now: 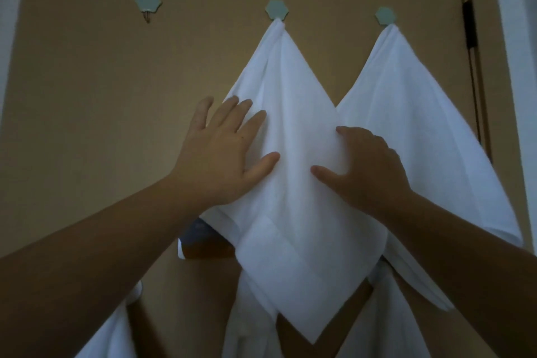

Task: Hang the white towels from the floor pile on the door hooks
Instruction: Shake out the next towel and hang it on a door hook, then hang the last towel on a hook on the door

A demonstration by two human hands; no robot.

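Left hand (223, 151): fingers spread flat, pressing the left edge of the middle towel (293, 136). Right hand (369, 168): loosely curled, resting on its right edge, gripping nothing. Towel hangs lengthwise from the middle hook (276, 10), above both hands. Empty hook (148, 3): up-left, nearer the left hand.

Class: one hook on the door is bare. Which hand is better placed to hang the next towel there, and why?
Left. The left hand lies nearer the bare hook; the right hand is farther.

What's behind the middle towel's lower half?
White fabric and a strip of brown door show past the middle towel; whatever lies directly behind it is covered.
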